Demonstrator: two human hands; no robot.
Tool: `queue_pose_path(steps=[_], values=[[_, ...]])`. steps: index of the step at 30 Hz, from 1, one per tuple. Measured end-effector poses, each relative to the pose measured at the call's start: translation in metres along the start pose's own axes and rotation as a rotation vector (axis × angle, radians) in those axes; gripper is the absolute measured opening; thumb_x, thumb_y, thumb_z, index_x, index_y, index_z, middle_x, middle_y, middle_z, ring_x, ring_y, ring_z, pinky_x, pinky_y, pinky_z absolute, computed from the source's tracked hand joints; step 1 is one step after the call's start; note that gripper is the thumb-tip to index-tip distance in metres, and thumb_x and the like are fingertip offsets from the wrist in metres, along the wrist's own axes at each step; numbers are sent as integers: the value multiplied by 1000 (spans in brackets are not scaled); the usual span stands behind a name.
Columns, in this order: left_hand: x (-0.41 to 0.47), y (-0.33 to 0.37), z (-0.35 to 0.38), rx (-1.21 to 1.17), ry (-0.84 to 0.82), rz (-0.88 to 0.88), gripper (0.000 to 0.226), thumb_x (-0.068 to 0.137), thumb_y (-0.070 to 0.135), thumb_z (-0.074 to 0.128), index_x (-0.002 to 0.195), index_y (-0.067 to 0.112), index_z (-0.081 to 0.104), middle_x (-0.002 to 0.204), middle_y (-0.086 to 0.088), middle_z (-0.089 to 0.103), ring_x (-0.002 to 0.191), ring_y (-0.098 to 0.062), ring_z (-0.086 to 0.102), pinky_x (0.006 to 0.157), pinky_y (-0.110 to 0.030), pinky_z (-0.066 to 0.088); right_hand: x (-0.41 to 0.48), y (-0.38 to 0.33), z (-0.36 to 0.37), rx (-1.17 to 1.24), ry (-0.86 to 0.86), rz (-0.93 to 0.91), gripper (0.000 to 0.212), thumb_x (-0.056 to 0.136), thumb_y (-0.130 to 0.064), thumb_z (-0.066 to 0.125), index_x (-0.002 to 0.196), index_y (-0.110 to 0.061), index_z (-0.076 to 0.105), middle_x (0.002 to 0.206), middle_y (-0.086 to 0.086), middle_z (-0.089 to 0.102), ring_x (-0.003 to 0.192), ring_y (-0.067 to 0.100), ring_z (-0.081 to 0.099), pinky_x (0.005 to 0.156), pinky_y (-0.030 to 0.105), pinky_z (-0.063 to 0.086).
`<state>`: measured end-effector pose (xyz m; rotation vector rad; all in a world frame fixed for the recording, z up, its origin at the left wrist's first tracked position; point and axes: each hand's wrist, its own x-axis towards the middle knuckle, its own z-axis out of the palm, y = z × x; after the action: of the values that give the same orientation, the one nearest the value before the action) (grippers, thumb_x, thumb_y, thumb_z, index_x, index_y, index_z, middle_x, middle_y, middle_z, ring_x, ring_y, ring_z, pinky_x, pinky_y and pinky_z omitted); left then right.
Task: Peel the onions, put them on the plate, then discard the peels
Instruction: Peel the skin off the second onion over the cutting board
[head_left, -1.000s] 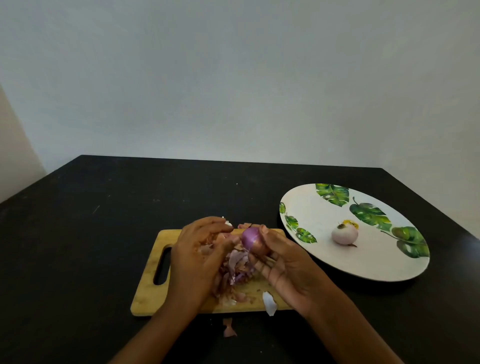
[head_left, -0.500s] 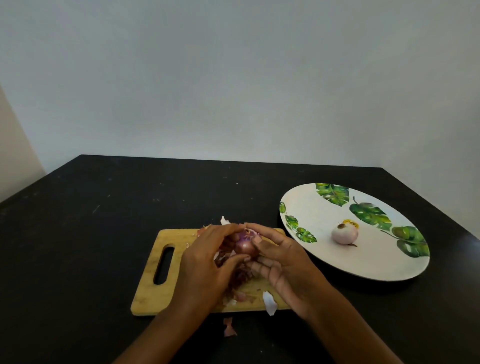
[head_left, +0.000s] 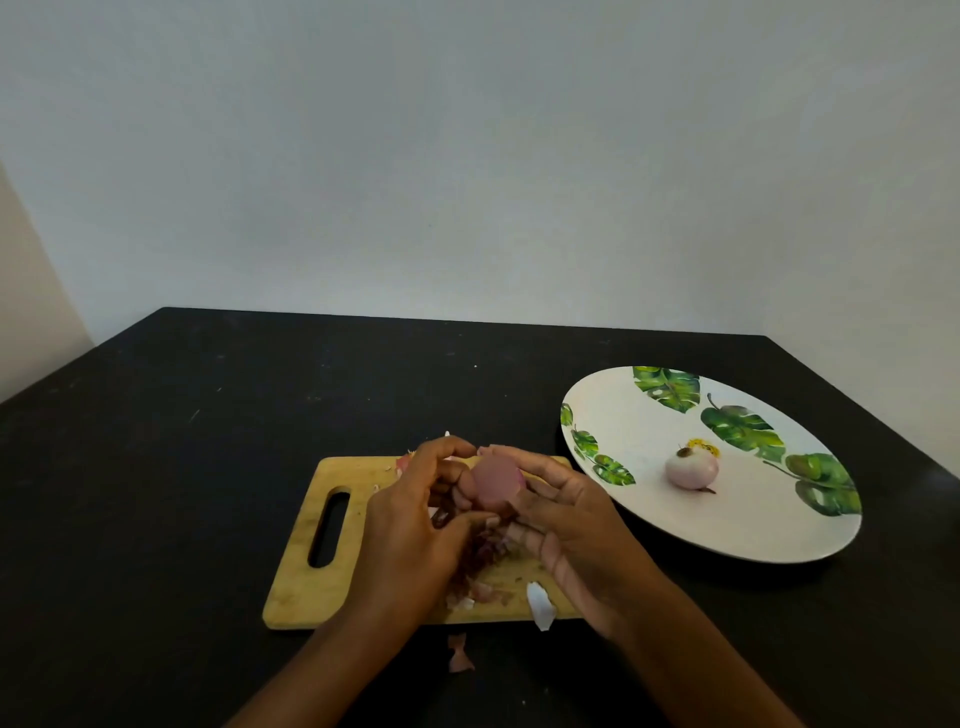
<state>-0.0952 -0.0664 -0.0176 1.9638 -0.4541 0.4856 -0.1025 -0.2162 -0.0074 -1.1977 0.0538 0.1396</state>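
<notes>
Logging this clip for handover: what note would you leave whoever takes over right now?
Hands: left hand and right hand both grip the purple onion above the cutting board.
Done: one peeled onion sits on the plate.
Left: finish the purple onion, plate it, then discard the peels piled on the board and the scrap on the table.

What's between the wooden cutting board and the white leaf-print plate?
Head view: only a narrow strip of black table separates wooden cutting board and white leaf-print plate; the right hand hides the nearer stretch.
</notes>
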Motion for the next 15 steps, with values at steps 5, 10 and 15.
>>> queue_pose_path(steps=[5,10,15], values=[[0,0,0,-7,-13,-9,54,67,2,79,94,40,52,78,9,65,79,4,62,69,-4,45,0,0,-1,-25,-7,1,31,90,3,55,115,-12,66,114,12,69,101,25,69,81,34,58],[0,-1,1,-29,-35,-35,47,69,3,78,92,36,53,83,8,65,83,6,61,69,-3,45,1,1,-1,-49,-4,11,32,90,1,57,119,-10,64,116,12,69,103,25,68,87,39,57],[-3,1,3,-24,-30,-9,46,73,0,75,91,37,52,80,10,64,87,11,59,67,0,42,0,-3,-1,14,-10,11,31,90,2,57,119,-7,63,113,14,69,101,27,69,85,36,58]])
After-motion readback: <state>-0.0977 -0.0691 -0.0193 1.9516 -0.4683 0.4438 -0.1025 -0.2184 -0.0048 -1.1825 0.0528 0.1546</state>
